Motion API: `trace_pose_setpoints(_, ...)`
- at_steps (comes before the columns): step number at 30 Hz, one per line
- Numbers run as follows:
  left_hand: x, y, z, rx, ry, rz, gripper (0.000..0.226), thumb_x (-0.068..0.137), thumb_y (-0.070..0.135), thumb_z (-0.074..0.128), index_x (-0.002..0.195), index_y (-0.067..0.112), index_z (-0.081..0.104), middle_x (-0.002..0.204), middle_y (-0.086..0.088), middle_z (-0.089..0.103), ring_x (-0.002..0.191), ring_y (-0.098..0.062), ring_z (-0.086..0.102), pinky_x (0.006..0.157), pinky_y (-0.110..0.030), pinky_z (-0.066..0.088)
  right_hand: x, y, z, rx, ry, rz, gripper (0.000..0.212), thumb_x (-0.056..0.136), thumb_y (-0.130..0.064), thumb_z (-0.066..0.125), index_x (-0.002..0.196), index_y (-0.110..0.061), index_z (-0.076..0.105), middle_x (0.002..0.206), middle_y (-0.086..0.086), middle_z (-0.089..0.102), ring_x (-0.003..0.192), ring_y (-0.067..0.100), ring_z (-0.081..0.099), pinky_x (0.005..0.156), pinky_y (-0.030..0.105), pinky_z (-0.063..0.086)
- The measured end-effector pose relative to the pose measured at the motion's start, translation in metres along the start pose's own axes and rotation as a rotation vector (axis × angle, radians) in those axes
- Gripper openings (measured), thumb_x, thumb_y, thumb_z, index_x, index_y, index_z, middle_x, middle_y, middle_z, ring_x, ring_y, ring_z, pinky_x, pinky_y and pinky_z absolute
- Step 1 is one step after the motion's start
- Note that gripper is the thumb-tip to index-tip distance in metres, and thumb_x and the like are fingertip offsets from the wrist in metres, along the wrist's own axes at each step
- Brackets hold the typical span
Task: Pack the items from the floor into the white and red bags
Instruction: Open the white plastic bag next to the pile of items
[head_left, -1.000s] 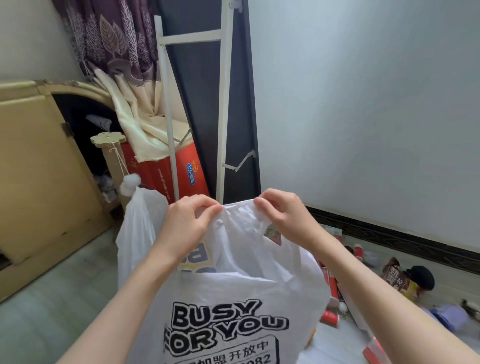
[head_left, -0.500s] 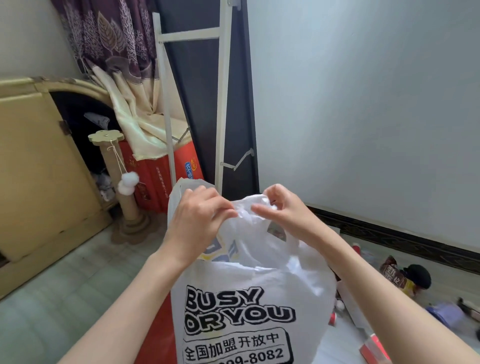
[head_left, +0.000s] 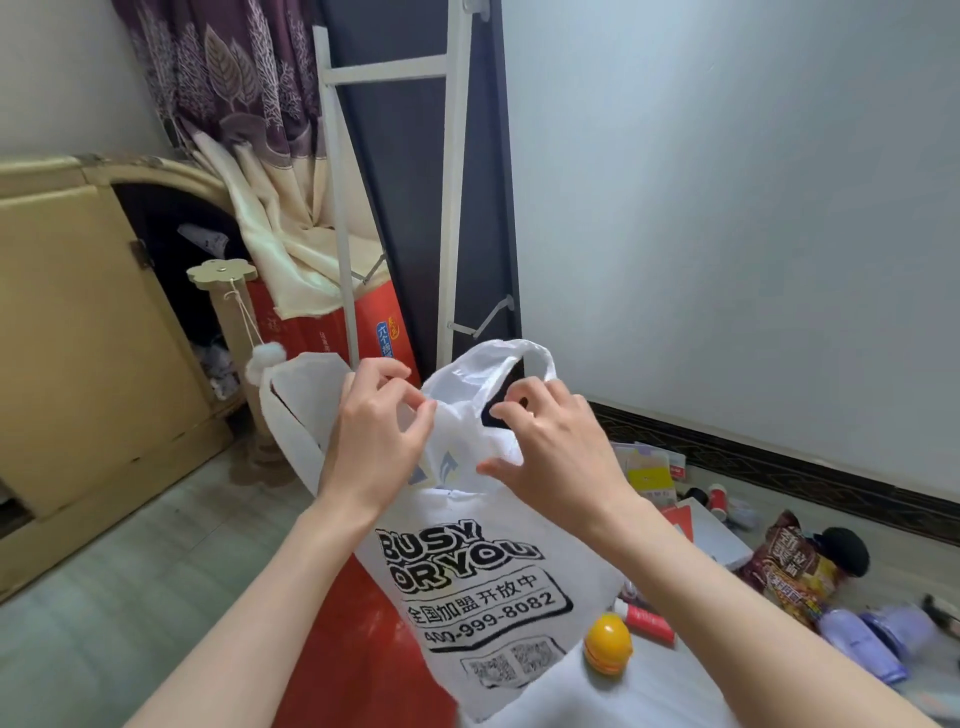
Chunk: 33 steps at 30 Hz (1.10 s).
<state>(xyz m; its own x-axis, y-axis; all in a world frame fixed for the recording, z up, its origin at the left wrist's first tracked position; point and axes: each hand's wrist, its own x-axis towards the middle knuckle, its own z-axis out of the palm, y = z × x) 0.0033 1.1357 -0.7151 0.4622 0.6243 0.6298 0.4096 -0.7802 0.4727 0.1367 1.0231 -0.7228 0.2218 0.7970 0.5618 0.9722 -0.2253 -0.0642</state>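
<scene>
Two hands work at the top of one white bag (head_left: 483, 582): the left hand (head_left: 376, 441) pinches the plastic near its mouth, and the right hand (head_left: 556, 452) pinches it just below one handle loop. One red bag (head_left: 358, 649) lies beneath the left forearm, touching the white one; below the right forearm lie one yellow ball (head_left: 608, 643), one brown snack packet (head_left: 795, 566) and two purple bottles (head_left: 860, 644).

1. The red plastic bag (head_left: 358, 649) lies mostly hidden behind the printed white plastic bag (head_left: 483, 587) and a forearm.
2. The white bag's contents cannot be seen.
3. The purple blurred objects (head_left: 872, 639) at the right edge are unidentifiable.
</scene>
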Motion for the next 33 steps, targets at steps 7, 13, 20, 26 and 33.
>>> trace_pose_setpoints(7, -0.010, -0.004, -0.015, -0.173, -0.096, 0.056, 0.004, 0.090, 0.015, 0.057, 0.087, 0.012, 0.059, 0.090, 0.002, 0.066, 0.084, -0.010, 0.059, 0.072, -0.018, 0.046, 0.001, 0.022, 0.004, 0.402, -0.074, 0.182, 0.011, 0.085, -0.012, 0.061, 0.080, -0.010, 0.071, 0.079, 0.001, 0.067, 0.072, 0.019, 0.060, 0.068, 0.026, 0.043)
trace_pose_setpoints(13, -0.005, -0.016, -0.022, -0.125, -0.009, -0.089, 0.006, 0.094, 0.013, 0.048, 0.088, 0.011, 0.049, 0.071, 0.000, 0.057, 0.065, -0.013, 0.056, 0.059, -0.039, 0.048, 0.006, 0.056, -0.010, 0.709, -0.193, 0.527, 0.013, 0.091, -0.018, 0.054, 0.088, -0.015, 0.067, 0.080, -0.001, 0.062, 0.067, 0.006, 0.050, 0.055, 0.009, 0.036)
trace_pose_setpoints(20, -0.006, 0.004, -0.010, -0.211, -0.215, -0.036, 0.026, 0.096, 0.016, 0.039, 0.116, 0.015, 0.056, 0.092, 0.004, 0.057, 0.084, -0.012, 0.051, 0.077, -0.019, 0.037, 0.006, 0.052, -0.007, 0.232, 0.019, 0.528, 0.022, 0.093, -0.020, 0.049, 0.102, -0.016, 0.069, 0.099, 0.008, 0.063, 0.099, 0.028, 0.053, 0.087, 0.038, 0.039)
trace_pose_setpoints(26, -0.013, 0.022, 0.004, -0.118, -0.314, 0.107, 0.023, 0.086, 0.036, 0.059, 0.101, 0.020, 0.066, 0.085, 0.016, 0.055, 0.079, -0.006, 0.054, 0.080, -0.034, 0.048, 0.011, 0.041, -0.011, 0.426, 0.140, 0.601, 0.022, 0.092, -0.016, 0.049, 0.097, -0.008, 0.069, 0.099, 0.011, 0.070, 0.094, 0.028, 0.062, 0.081, 0.032, 0.044)
trace_pose_setpoints(33, -0.018, 0.045, 0.024, -0.076, -0.187, 0.090, 0.057, 0.081, 0.022, 0.068, 0.132, 0.023, 0.043, 0.125, 0.002, 0.054, 0.104, -0.019, 0.057, 0.084, -0.040, 0.049, 0.020, 0.028, -0.017, 0.974, 0.033, 0.581, 0.015, 0.094, -0.013, 0.048, 0.088, -0.014, 0.061, 0.074, -0.008, 0.058, 0.070, 0.002, 0.053, 0.063, 0.009, 0.041)
